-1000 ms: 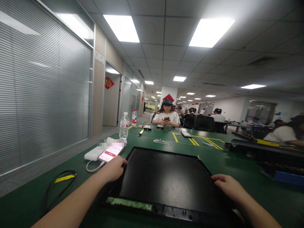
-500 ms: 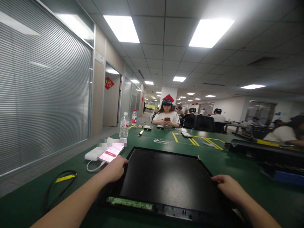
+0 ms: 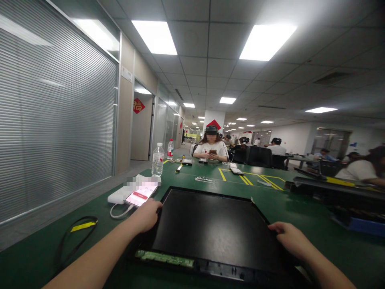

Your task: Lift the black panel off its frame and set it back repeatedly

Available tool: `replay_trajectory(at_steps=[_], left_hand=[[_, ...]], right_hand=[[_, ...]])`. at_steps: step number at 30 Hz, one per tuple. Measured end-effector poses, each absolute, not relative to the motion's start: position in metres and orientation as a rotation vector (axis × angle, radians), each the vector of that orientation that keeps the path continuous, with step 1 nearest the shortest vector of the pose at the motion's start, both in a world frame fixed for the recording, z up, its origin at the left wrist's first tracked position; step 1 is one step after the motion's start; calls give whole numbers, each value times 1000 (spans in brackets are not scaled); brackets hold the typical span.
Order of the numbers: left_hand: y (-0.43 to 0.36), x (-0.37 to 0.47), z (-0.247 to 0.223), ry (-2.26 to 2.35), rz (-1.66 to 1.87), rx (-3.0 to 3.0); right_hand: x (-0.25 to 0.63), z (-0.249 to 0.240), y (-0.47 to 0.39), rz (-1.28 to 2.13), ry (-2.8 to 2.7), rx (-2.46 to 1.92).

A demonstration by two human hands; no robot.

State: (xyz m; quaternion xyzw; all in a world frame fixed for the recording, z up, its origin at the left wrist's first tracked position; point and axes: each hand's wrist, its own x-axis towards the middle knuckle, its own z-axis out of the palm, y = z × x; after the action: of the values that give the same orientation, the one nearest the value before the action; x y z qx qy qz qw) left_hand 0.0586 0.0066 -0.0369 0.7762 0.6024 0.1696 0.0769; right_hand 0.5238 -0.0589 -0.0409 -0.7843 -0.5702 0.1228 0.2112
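Note:
A flat black display panel (image 3: 213, 228) lies on the green table before me, its dark screen facing up. Along its near edge runs a strip of green circuit board (image 3: 165, 258). My left hand (image 3: 149, 214) grips the panel's left edge, with its fingers curled at the rim and partly hidden. On the opposite side, my right hand (image 3: 287, 237) holds the right edge between thumb and fingers. Just beyond my left hand rests a lit phone (image 3: 142, 194) with a white cable, leaning against a white block (image 3: 116, 195).
Left of my forearm lies a black strap (image 3: 64, 241) with a yellow tag. A water bottle (image 3: 158, 160) stands behind the phone. Dark panels (image 3: 327, 188) and a blue tray (image 3: 365, 224) are at right. Across the table sits a person (image 3: 211, 148) holding a phone.

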Motion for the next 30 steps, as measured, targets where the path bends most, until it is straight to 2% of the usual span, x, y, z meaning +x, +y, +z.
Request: replay_trajectory(at_steps=[16,23,30], left_hand=[[-2,60,-30,1735,617,2262],[3,62,-25,1722,803,2167],[-1,63,-18,1568,927,1767]], right_hand=[[524,-43,-57,292,-1585,-2188],[525,-42,-59,279,-1562,-2210],[527,-44,-58,276,-1583,-2195]])
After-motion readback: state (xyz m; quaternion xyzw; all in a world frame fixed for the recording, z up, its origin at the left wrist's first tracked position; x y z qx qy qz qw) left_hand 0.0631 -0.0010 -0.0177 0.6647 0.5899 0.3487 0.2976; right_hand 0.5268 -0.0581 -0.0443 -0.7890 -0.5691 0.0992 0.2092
